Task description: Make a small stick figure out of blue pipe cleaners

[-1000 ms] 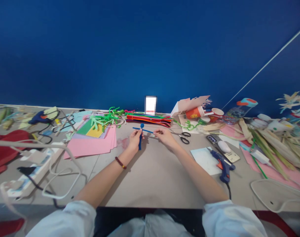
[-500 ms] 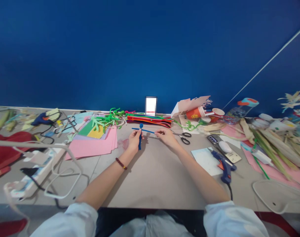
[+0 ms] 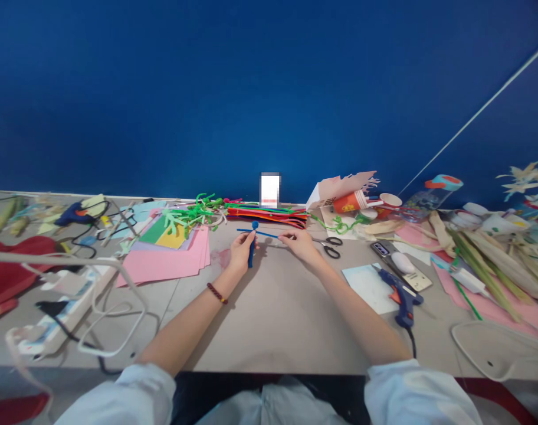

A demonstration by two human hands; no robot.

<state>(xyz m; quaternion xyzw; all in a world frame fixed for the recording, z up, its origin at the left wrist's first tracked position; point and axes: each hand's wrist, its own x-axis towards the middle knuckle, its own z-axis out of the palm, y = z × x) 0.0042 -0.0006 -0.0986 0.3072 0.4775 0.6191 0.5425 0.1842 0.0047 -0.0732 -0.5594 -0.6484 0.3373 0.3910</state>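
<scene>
My left hand (image 3: 242, 251) grips the upright body of a small blue pipe-cleaner figure (image 3: 251, 255), which has a round blue ball head (image 3: 255, 225). A thin blue pipe-cleaner crossbar (image 3: 260, 233) runs sideways through the figure below the head. My right hand (image 3: 299, 244) pinches the crossbar's right end between its fingertips. Both hands are held just above the tan tabletop (image 3: 278, 313). A pair of black-handled scissors (image 3: 329, 247) lies close to the right of my right hand.
Pink craft paper (image 3: 163, 262) and green pipe-cleaner scraps (image 3: 192, 216) lie to the left, with a pile of multicoloured pipe cleaners (image 3: 269, 217) ahead. A blue hot glue gun (image 3: 399, 298) rests to the right. A power strip (image 3: 69, 307) and white cables lie at the front left.
My right hand has shifted slightly rightward along the crossbar, which now reaches further right. The left hand and the figure have barely moved.
</scene>
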